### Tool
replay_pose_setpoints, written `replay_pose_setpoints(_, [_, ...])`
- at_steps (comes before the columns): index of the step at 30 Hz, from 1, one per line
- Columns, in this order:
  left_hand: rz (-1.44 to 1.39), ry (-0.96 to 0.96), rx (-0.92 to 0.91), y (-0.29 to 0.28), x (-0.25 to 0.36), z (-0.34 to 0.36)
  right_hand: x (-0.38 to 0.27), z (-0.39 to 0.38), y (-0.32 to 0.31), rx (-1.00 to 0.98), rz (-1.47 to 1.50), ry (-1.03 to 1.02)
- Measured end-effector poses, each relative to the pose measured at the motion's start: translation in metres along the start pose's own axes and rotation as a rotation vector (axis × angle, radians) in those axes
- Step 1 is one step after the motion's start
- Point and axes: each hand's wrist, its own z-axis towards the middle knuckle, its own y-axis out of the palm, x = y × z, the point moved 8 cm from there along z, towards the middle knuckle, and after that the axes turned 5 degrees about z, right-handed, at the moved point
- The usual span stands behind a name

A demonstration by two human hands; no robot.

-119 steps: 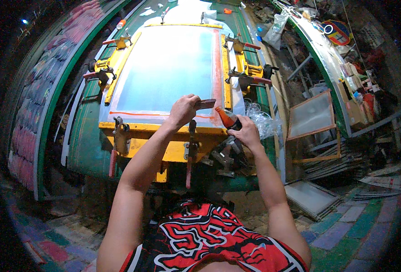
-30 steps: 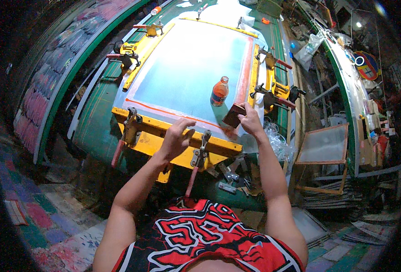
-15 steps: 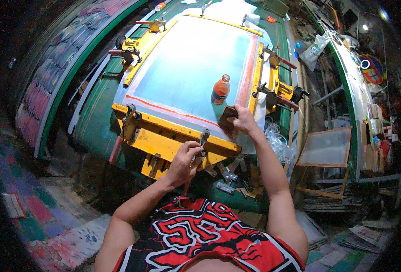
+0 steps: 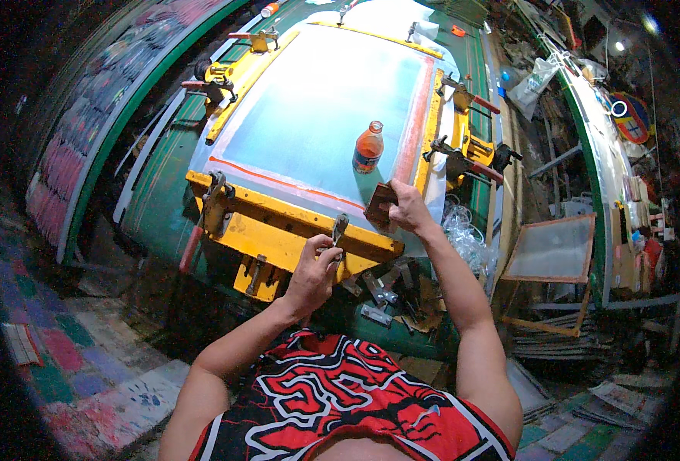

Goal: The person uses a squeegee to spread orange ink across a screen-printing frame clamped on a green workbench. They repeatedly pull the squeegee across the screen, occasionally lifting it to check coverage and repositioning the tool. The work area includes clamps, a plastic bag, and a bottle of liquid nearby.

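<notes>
A large mesh screen [image 4: 317, 115] lies stretched in a yellow metal frame [image 4: 278, 230] on a green table. My left hand [image 4: 313, 273] is closed around the handle of a clamp lever [image 4: 338, 229] on the frame's near bar. At the screen's near right corner, my right hand [image 4: 407, 209] holds a small brown wooden block [image 4: 380, 206] against the mesh. An orange plastic bottle [image 4: 368, 147] stands upright on the mesh just beyond that hand.
More clamps with red handles [image 4: 470, 157] line the frame's right and left sides. A smaller wooden screen frame [image 4: 559, 250] leans at the right among stacked clutter. Metal parts [image 4: 382, 296] lie under the table edge. A patterned tiled floor [image 4: 63, 361] lies below left.
My left hand came off the frame's near bar, dropped lower and took hold of the clamp lever. The bottle now stands on the mesh, and my right hand holds the block.
</notes>
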Motion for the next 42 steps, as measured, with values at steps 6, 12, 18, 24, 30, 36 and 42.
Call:
replay_pose_setpoints(6, [0.005,0.025,-0.003,0.001,-0.003,-0.005,-0.008,-0.005,-0.003,-0.008,0.072,0.013])
replay_pose_setpoints(12, [-0.033,0.017,-0.006,-0.003,-0.001,-0.009,-0.01,-0.011,-0.008,-0.037,0.048,0.032])
replay_pose_setpoints(18, [0.033,0.055,-0.003,-0.033,-0.003,-0.01,0.009,0.0,-0.006,0.057,0.0,0.14])
replay_pose_setpoints(24, [0.109,0.017,0.055,-0.062,-0.025,-0.016,0.005,0.031,0.018,0.056,-0.174,0.093])
replay_pose_setpoints(30, [0.091,0.016,0.049,-0.067,-0.034,-0.025,0.004,0.036,0.031,0.005,-0.154,0.042])
replay_pose_setpoints(36, [0.043,0.027,0.012,-0.062,-0.03,-0.025,0.008,0.026,0.034,-0.04,-0.02,0.025])
replay_pose_setpoints(42, [0.052,0.063,-0.011,-0.062,-0.026,-0.023,-0.003,0.015,0.024,-0.023,-0.09,-0.02])
